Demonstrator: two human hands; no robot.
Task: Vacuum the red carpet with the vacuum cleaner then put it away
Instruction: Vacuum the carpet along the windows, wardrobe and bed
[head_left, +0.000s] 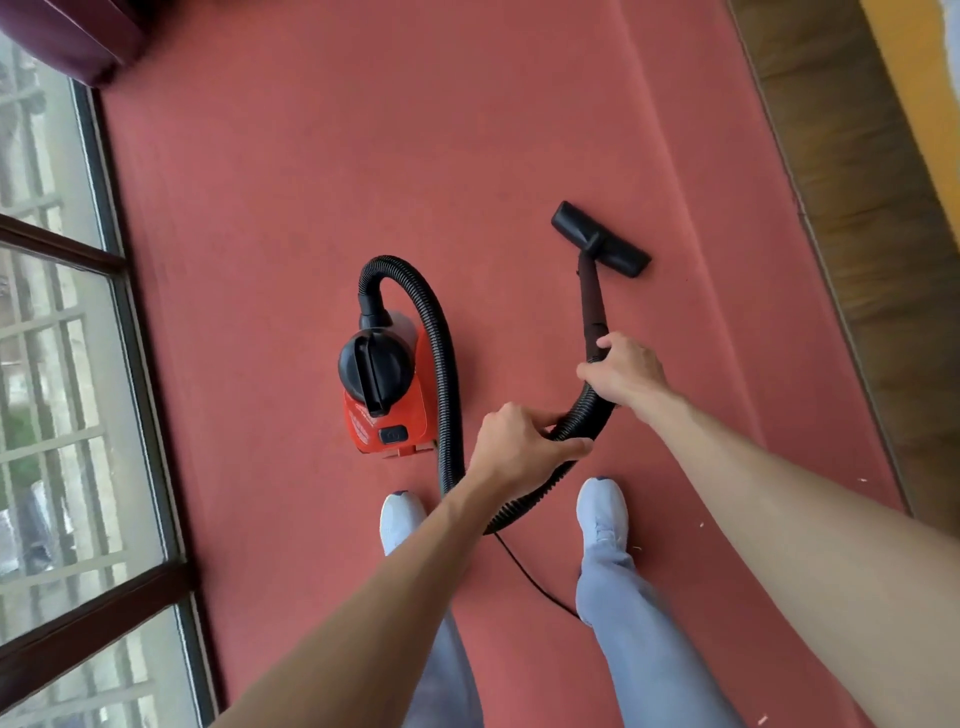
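Observation:
A small red and black vacuum cleaner (384, 384) stands on the red carpet (311, 182) just ahead of my feet. Its black ribbed hose (441, 364) arches from the top of the body, runs down its right side and curves back up to the right. My left hand (519, 447) is closed around the hose at the bottom of that curve. My right hand (623, 371) grips the black wand where it meets the hose. The flat floor nozzle (600, 239) rests on the carpet ahead of my right hand.
A tall window with dark frames (104, 364) runs along the left edge of the carpet. Wooden floor (857, 208) borders the carpet on the right. A thin black power cord (535, 582) trails back between my white shoes. A dark maroon seat corner (78, 36) shows top left.

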